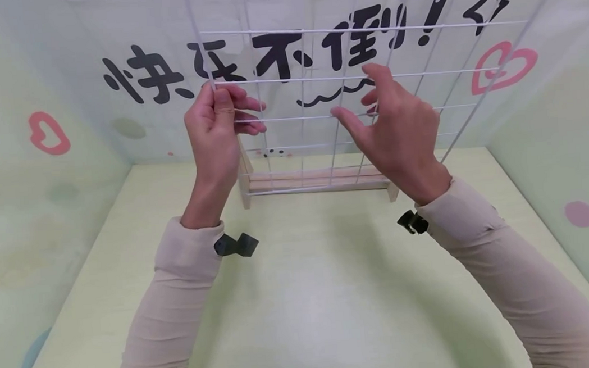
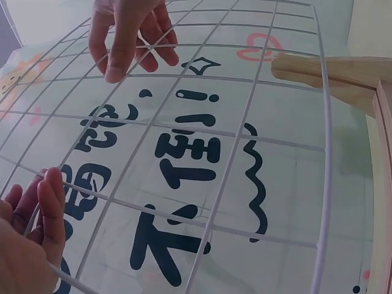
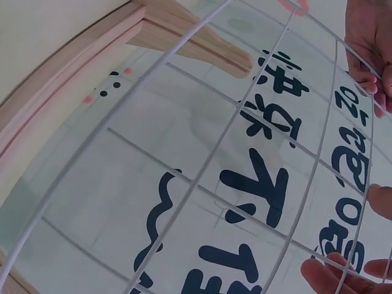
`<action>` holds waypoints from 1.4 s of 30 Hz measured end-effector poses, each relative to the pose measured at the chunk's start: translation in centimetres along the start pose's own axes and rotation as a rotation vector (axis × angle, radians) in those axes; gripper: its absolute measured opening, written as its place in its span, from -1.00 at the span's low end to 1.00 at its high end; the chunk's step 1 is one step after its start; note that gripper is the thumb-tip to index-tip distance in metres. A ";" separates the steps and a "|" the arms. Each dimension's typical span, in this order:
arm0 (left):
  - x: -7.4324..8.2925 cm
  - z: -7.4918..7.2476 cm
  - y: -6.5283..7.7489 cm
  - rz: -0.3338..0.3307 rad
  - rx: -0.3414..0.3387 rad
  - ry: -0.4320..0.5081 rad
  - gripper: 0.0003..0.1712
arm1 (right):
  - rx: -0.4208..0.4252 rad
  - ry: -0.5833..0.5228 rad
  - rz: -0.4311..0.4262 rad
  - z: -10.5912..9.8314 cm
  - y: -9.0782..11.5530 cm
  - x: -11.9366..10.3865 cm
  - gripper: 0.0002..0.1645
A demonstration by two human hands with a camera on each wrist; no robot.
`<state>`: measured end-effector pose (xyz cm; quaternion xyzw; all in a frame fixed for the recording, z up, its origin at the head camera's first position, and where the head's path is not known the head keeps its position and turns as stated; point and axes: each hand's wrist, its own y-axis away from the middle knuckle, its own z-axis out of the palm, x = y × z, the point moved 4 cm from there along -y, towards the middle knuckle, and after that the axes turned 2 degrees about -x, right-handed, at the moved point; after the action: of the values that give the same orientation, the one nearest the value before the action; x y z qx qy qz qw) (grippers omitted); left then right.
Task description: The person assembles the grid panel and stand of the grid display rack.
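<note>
A white wire grid [image 1: 308,79] stands upright in a wooden base [image 1: 319,179] at the back of a pale green table [image 1: 306,296]. My left hand [image 1: 219,118] grips the grid's left edge wire, with its fingers curled round it. In the left wrist view that hand [image 2: 30,245] sits at the bottom left, on the grid [image 2: 241,136]. My right hand [image 1: 392,124] is spread against the grid's right half, with the thumb out and the fingers touching the wires. Its fingertips [image 3: 334,275] show at the bottom of the right wrist view.
Printed walls with black characters and pink hearts [image 1: 502,64] close in the table on three sides. The wooden base's upright and rails [image 3: 184,37] lie close behind the grid. Black camera mounts [image 1: 234,245] sit on both wrists.
</note>
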<state>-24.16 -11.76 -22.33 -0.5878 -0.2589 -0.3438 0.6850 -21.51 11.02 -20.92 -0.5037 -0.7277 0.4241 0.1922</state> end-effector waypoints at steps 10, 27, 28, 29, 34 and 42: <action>0.6 0.4 0.0 -0.004 -0.078 0.024 -0.80 | -0.021 -0.036 0.093 -0.2 -0.7 0.2 -0.40; 1.1 -0.8 1.1 -0.063 -0.208 -0.252 -0.64 | -0.041 -0.020 0.156 0.2 -2.1 0.8 -0.35; 1.0 -1.3 1.4 -0.063 -0.190 -0.287 -0.63 | -0.040 -0.018 0.167 0.1 -2.3 1.0 -0.34; 0.7 -1.8 1.7 -0.068 -0.166 -0.322 -0.61 | -0.041 -0.018 0.181 0.1 -2.5 1.1 -0.33; -4.0 -5.2 2.9 -0.146 -0.065 -0.507 -0.56 | -0.064 -0.039 0.279 0.0 -3.3 1.9 -0.31; -12.1 -8.1 5.9 -0.479 -0.162 -0.667 -0.35 | -0.071 -0.055 0.383 0.4 -4.8 2.9 -0.28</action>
<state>-27.60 -17.28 -36.59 -0.6420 -0.5680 -0.3036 0.4160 -25.73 12.86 -17.71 -0.6278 -0.6380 0.4403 0.0702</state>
